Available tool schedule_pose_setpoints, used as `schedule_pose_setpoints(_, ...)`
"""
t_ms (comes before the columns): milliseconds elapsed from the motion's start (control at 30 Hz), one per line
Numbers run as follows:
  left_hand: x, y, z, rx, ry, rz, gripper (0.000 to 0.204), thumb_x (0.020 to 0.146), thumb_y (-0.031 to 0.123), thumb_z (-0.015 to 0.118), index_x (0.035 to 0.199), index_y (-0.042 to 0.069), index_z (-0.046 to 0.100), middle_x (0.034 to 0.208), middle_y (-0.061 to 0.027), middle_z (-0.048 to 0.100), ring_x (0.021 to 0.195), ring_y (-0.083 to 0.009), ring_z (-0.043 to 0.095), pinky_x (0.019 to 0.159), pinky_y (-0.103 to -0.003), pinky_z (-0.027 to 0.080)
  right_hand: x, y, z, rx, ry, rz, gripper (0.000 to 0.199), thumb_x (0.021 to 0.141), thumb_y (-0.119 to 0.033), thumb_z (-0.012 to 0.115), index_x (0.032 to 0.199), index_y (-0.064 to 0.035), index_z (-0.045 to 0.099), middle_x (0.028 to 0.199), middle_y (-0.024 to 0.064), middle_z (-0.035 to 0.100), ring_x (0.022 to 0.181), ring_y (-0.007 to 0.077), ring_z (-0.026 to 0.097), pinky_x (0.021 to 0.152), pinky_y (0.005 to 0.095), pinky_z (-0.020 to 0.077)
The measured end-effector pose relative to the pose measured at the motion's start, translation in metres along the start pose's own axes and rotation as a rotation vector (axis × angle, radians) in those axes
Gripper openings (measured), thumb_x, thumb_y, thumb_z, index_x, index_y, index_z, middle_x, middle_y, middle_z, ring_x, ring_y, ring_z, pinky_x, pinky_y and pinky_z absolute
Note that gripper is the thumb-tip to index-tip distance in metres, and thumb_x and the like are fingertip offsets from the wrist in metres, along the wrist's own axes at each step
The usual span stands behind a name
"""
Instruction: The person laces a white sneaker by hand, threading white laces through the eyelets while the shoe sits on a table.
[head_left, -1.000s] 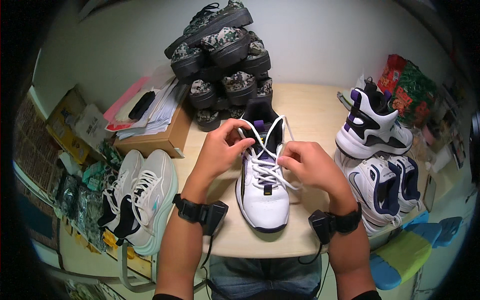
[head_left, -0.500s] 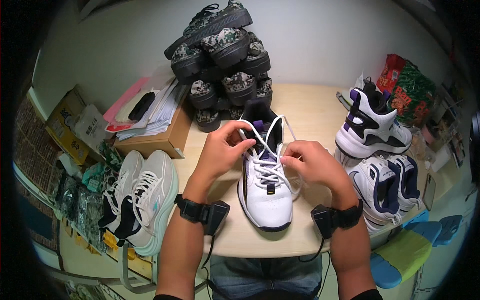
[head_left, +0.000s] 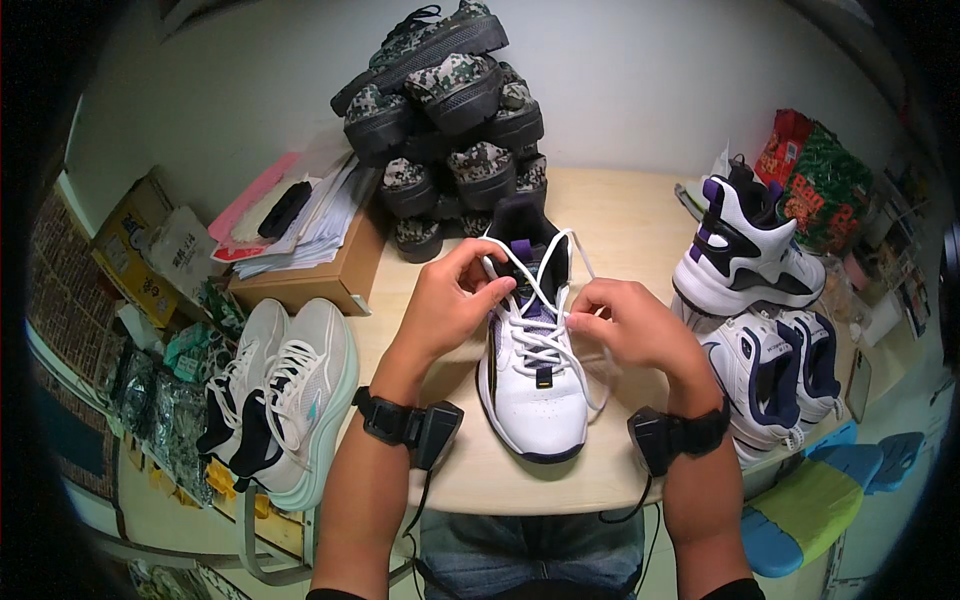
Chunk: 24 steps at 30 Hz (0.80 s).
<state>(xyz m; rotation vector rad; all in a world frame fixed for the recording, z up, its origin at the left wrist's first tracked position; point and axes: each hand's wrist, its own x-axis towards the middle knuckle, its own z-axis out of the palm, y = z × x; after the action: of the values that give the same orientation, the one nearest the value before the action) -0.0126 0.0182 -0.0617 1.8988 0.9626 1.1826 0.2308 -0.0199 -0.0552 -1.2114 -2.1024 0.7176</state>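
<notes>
White sneaker (head_left: 545, 415) upright on table (head_left: 500, 490), toe twd you, inner collar dark, hard to read. Your L hand (head_left: 455, 300) pinches lace (head_left: 540, 343) btwn thumb & index; R hand (head_left: 632, 325) at lace, fingertips partly hidden, grip can't be told.

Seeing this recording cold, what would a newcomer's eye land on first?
Probably the tall stack of camouflage shoes at the back of the table. Next, the white sneaker at front centre, its white laces pinched by the left hand and right hand. Then, to the right, a white, black and purple high-top perched above white-and-navy shoes.
</notes>
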Motion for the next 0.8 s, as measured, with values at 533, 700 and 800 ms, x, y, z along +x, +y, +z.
schedule_pose_setpoints(533,-0.001,0.001,0.001,0.028,-0.006,-0.015,0.025,0.084,0.001,0.070,0.106,0.003,0.058,0.076,0.0017,0.055,0.069,-0.0052,0.053,0.062,-0.021,0.043,-0.001,0.000,-0.005,-0.006,-0.108,0.110,0.025,0.086,-0.024,0.066,0.091,0.0008,0.066,0.079,0.0153,0.067,0.071,0.0264,0.063,0.069,0.0360,0.0501)
schedule_pose_setpoints(700,0.000,0.001,0.003,0.038,-0.002,0.007,0.026,0.083,0.001,0.070,0.106,0.003,0.058,0.075,0.0020,0.054,0.068,-0.0054,0.053,0.061,-0.021,0.043,-0.004,0.019,0.002,-0.333,-0.273,0.232,0.024,0.089,-0.024,0.063,0.092,0.0003,0.066,0.078,0.0148,0.066,0.072,0.0258,0.063,0.068,0.0353,0.0496)
schedule_pose_setpoints(800,0.000,-0.001,0.002,0.037,0.002,-0.002,0.026,0.083,0.001,0.070,0.106,0.003,0.058,0.074,0.0022,0.053,0.067,-0.0054,0.052,0.060,-0.021,0.042,-0.005,0.016,0.001,-0.363,-0.289,0.208,0.024,0.088,-0.022,0.063,0.095,0.0008,0.066,0.079,0.0147,0.067,0.072,0.0240,0.064,0.067,0.0353,0.0498)
